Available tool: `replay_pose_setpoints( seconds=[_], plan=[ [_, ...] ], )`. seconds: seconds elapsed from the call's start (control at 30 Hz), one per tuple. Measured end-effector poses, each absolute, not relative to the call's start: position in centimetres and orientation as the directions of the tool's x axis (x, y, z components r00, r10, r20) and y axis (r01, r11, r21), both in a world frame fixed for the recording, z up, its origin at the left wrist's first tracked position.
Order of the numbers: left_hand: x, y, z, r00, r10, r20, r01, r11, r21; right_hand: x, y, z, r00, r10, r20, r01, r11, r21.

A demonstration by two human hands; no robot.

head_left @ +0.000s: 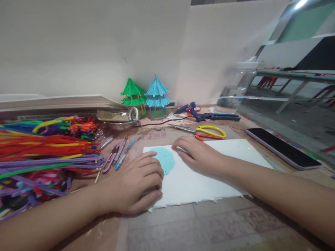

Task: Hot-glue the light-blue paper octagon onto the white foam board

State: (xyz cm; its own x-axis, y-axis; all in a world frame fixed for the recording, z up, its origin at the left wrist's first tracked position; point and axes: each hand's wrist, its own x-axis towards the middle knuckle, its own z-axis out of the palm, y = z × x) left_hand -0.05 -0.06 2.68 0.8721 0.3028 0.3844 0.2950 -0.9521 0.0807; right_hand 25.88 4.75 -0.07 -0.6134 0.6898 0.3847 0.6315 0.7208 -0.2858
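Note:
A light blue, many-sided piece of paper (166, 161) lies on a white sheet (193, 181) with a ragged near edge. My left hand (142, 181) rests at the sheet's left end, its loosely bent fingers apart and reaching over the blue piece's left side. Just beyond the piece's right side, my right hand (196, 155) lies on the sheet, fingers curved and thumb apart from them. Neither hand shows anything held. Yellow-and-red-handled scissors (196, 130) lie right behind my right hand.
Bundles of colourful pipe cleaners (44, 150) cover the left. Pens (125, 153) and thread snips (110, 160) lie beside them. Behind stand a green model pavilion (133, 94), a blue one (157, 94), a glue gun (191, 111), and pliers (220, 116). A phone (281, 146) lies right, near a clear jug (234, 87).

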Motion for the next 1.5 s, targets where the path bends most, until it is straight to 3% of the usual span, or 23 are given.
replay_pose_setpoints(
  seconds=[0.13,0.3,0.4,0.57,1.0,1.2,1.5],
  plan=[
    [-0.2,-0.1,2.5,0.872,0.29,0.394,0.301,-0.953,0.035,25.9,4.8,-0.2,-0.617,0.681,0.395,0.623,0.729,-0.283],
    [-0.8,0.0,2.3,0.814,0.212,0.541,0.322,-0.939,-0.117,26.0,4.8,-0.2,-0.619,0.68,0.393,0.623,0.73,-0.282],
    [-0.8,0.3,2.4,0.839,0.207,0.504,0.326,-0.932,-0.161,26.0,4.8,-0.1,-0.62,0.681,0.39,0.625,0.729,-0.28],
    [-0.5,0.7,2.5,0.889,0.226,0.398,0.305,-0.941,-0.148,25.9,4.8,-0.1,-0.621,0.679,0.391,0.626,0.73,-0.274],
    [-0.8,0.5,2.1,0.853,0.16,0.497,0.298,-0.93,-0.213,25.9,4.8,-0.2,-0.621,0.675,0.398,0.623,0.733,-0.273],
    [-1.1,0.8,2.0,0.809,0.244,0.535,0.352,-0.93,-0.107,25.9,4.9,-0.2,-0.623,0.679,0.39,0.621,0.731,-0.281],
    [-0.9,0.2,2.7,0.847,0.214,0.486,0.305,-0.945,-0.116,25.9,4.8,-0.2,-0.616,0.69,0.38,0.625,0.722,-0.297]
  ],
)
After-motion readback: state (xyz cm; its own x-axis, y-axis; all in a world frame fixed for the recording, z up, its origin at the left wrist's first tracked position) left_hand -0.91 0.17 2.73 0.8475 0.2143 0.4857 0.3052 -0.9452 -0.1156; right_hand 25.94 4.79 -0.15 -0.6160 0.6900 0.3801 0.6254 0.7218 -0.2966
